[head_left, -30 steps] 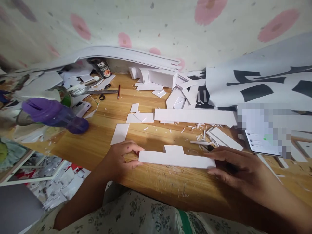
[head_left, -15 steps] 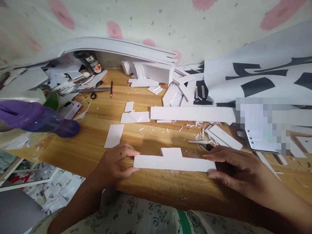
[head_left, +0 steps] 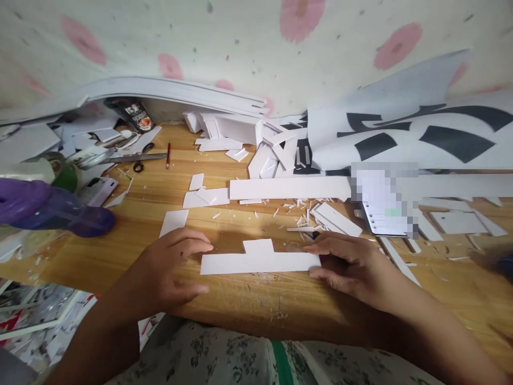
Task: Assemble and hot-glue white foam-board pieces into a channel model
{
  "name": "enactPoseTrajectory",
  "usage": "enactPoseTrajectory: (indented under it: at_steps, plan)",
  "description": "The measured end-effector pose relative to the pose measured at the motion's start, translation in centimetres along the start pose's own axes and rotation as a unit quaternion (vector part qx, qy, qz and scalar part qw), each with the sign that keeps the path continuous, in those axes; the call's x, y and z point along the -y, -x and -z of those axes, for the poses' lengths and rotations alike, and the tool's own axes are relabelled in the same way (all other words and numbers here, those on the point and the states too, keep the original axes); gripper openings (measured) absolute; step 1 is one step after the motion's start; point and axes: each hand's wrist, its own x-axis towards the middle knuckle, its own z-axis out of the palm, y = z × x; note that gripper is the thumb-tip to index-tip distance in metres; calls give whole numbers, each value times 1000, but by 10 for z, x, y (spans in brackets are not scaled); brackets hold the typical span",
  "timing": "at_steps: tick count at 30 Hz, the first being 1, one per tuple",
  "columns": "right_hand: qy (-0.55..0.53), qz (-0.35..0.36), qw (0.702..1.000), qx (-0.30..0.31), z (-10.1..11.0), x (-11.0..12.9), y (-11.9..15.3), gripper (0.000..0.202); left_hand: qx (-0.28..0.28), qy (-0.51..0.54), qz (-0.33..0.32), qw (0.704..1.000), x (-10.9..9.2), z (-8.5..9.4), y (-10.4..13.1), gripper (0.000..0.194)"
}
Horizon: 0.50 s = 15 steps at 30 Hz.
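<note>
A long white foam-board strip [head_left: 260, 263] lies near the table's front edge, with a small white rectangular piece [head_left: 258, 246] standing out from the middle of its far edge. At the strip's right end, my right hand [head_left: 348, 267] pinches it between thumb and fingers. My left hand [head_left: 176, 267] is beside the left end, thumb and fingers spread apart, not touching the strip. Just beyond my left hand lies a flat white rectangle [head_left: 174, 222], partly covered by it.
A longer white strip [head_left: 288, 189], thin offcuts [head_left: 302, 216] and a phone [head_left: 380, 208] lie beyond my hands. To the left are a purple bottle [head_left: 88, 216], scissors [head_left: 139, 160] and a pencil [head_left: 168, 156]. A black can [head_left: 138, 116] and a white folded piece [head_left: 234, 128] are at the back.
My left hand has let go of the strip's left end and opened. My right hand still grips the right end. The whole view has shifted, with things appearing further left.
</note>
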Motion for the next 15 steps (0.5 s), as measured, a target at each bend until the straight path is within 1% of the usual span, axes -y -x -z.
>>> enactPoseTrajectory:
  at_steps: [1,2,4,6,8,11,15]
  plan:
    - [-3,-6,1000,1,0,1,0,15,-15,-17,-14,1000,-3,1,-2,43]
    - [-7,-11,1000,2,0,2,0,15,-33,-34,-27,999,-7,1,-4,42]
    - [-12,-14,1000,-2,0,4,0,14,-55,-56,-43,996,-16,-1,-11,31]
    - [-8,-10,1000,-6,0,4,1,13,-46,-57,-41,996,-25,-6,-17,18]
    - [-2,-6,1000,-6,0,4,1,14,-21,-52,-32,998,-30,-11,-22,10]
    - [9,1,1000,-1,-1,3,2,15,-4,-53,-28,998,-32,-16,-24,8]
    - [14,4,1000,2,-2,3,2,12,-12,-63,-36,997,-30,-20,-22,9]
